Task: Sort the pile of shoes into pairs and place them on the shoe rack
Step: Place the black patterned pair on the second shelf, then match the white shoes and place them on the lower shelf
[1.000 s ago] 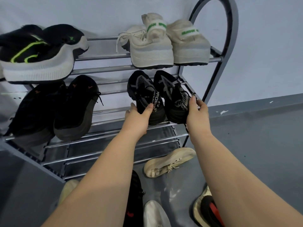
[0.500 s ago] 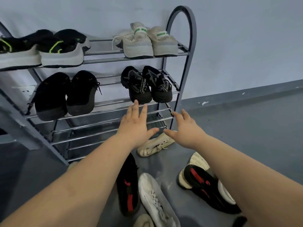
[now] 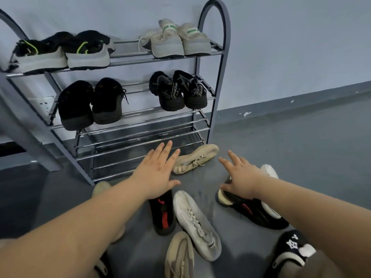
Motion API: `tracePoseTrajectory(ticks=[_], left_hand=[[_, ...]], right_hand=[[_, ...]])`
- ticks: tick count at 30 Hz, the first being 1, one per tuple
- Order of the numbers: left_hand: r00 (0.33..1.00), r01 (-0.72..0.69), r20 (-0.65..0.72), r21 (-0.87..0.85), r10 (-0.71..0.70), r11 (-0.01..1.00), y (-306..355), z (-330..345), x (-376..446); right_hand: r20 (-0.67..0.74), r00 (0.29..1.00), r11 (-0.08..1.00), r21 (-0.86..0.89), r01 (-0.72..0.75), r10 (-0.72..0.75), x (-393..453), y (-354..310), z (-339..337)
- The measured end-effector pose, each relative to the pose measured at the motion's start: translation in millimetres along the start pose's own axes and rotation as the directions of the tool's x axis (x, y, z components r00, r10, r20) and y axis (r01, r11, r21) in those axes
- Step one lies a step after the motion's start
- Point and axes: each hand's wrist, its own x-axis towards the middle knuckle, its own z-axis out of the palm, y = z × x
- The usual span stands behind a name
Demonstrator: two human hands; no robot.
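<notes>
A person is reaching both bare arms down toward loose shoes on a grey floor (image 3: 301,141), in front of a grey metal shoe rack (image 3: 213,63) with chrome bars. The left hand (image 3: 155,171) and the right hand (image 3: 242,178) are both spread flat with straight fingers, holding nothing. Four pairs are already sitting on the rack's upper two shelves: black trainers with neon-green stripes (image 3: 62,53), cream trainers with green tabs (image 3: 176,42), plain black shoes (image 3: 90,103) and black-and-grey mesh trainers (image 3: 177,90). The lower shelves are waiting. Still unsorted on the floor are a beige lace-up shoe (image 3: 197,158), a white laced shoe (image 3: 197,222), two black shoes with red accents (image 3: 163,214), and what seem to be several more, partly hidden.
</notes>
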Motion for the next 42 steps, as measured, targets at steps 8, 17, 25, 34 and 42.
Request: tracePoseTrajectory(ticks=[8,17,25,34,42], left_hand=[[0.993,-0.023,0.121,0.072,0.014,0.997,-4,26,-8],[0.972,-0.115,0.197,-0.071,0.127,0.991,68,54,48],[0.933,-0.177,0.294,-0.129,0.208,0.976,124,74,110],[0.876,-0.357,0.287,-0.156,0.388,0.921,197,99,171],[0.855,-0.355,0.303,-0.25,0.421,0.901,256,127,211]], right_hand=[[0.0,0.999,0.984,-0.175,0.041,-0.042,-19,56,-2],[0.104,0.994,0.944,-0.325,0.057,-0.024,-14,135,18],[0.184,0.982,0.943,-0.32,0.095,-0.036,8,204,66],[0.25,0.966,0.988,-0.153,-0.024,0.062,25,251,145],[0.242,0.929,0.916,0.222,-0.335,0.281,40,266,211]])
